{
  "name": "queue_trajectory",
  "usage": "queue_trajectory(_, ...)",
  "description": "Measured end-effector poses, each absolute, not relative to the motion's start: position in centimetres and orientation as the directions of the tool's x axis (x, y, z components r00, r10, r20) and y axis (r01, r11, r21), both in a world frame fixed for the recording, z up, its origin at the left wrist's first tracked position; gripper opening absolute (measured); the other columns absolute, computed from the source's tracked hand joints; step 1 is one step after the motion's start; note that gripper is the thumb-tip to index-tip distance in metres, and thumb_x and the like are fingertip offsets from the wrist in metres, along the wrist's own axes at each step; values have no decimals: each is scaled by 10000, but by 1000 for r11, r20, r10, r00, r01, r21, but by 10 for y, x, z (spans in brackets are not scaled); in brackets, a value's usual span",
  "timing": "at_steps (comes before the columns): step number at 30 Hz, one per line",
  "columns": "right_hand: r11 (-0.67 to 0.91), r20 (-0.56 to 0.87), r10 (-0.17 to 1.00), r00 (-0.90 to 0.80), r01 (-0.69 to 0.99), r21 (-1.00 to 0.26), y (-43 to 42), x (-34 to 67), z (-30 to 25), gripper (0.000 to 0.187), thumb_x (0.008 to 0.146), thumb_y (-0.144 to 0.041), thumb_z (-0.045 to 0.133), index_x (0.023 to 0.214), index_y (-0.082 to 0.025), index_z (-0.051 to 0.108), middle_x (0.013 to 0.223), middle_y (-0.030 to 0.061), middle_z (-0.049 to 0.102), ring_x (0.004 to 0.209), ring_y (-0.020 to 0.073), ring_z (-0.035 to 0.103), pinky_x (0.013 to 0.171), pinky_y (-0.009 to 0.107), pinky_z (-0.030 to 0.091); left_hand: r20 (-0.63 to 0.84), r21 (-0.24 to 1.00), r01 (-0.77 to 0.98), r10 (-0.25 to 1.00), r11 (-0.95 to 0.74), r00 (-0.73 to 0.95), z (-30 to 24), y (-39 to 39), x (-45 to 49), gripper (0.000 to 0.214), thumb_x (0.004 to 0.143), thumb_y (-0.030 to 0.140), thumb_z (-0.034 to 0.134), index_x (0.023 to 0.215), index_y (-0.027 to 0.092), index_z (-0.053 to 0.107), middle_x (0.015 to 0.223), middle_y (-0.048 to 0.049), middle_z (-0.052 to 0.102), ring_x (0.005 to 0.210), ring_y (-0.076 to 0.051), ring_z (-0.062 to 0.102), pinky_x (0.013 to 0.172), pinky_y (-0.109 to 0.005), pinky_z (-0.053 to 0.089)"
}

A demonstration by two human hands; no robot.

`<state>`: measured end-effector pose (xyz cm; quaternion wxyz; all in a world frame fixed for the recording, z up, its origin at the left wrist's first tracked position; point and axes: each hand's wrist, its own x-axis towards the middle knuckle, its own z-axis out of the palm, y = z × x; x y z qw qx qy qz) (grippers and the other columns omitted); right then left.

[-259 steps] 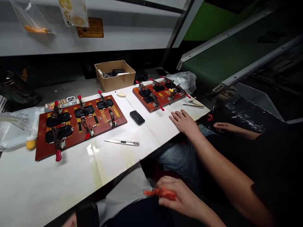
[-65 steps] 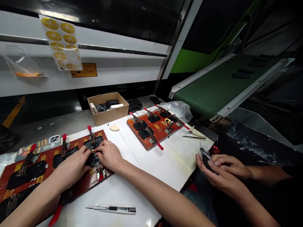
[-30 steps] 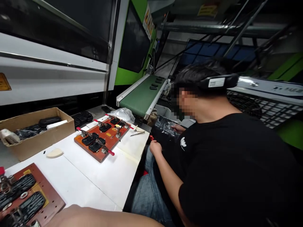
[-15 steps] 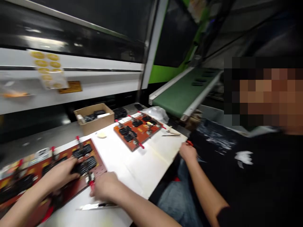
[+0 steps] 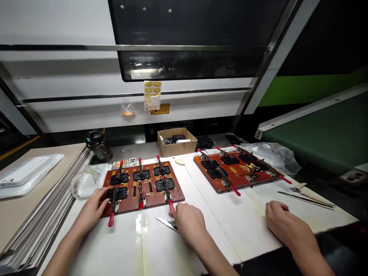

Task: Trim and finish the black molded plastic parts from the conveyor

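A red-brown jig board [image 5: 149, 191] with several black parts under red-handled toggle clamps lies on the white table [image 5: 224, 214] in front of me. My left hand [image 5: 93, 209] rests at its left edge, fingers stretched out and touching the board beside the lower-left black part [image 5: 117, 193]. My right hand [image 5: 188, 220] lies just below the board's right corner, next to a red clamp handle [image 5: 171, 206]. Its fingers are curled down over a utility knife [image 5: 164, 223]; only the blade end shows to the left of the hand.
A second jig board [image 5: 214, 182] lies to the right, with a co-worker's hand [image 5: 283, 226] flat on the table below it. Behind are a cardboard box [image 5: 176, 141], a plastic bag [image 5: 273, 155] and a green conveyor [image 5: 324, 134]. Stacked sheets [image 5: 37, 199] lie left, thin metal tools [image 5: 307, 194] right.
The view has swung back from the co-worker to my board. My left hand has slid to the board's left edge; my right hand has settled on the knife.
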<state>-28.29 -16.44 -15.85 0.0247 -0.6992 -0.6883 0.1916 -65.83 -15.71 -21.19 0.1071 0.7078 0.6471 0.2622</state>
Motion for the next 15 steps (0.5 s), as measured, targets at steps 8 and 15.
queue_trajectory(8,-17,-315,868,-383,612,-790,-233,-387,-186,205,847,-435,628,790,-267,733,782,32,744,758,215,676,620,262,405,211,484,843,967,-233,146,-238,-130,-672,441,928,315,466,1342,188,546,1400,-141,574,1305,-321,517,1119,-554,396)
queue_trajectory(15,-249,-424,776,-466,391,-886,-186,-472,-230,379,987,-481,420,1078,-193,649,712,9,688,426,111,508,460,216,402,221,487,830,958,-273,185,-244,-124,-682,436,929,287,467,1351,214,546,1387,-105,591,1295,-288,528,1116,-496,415)
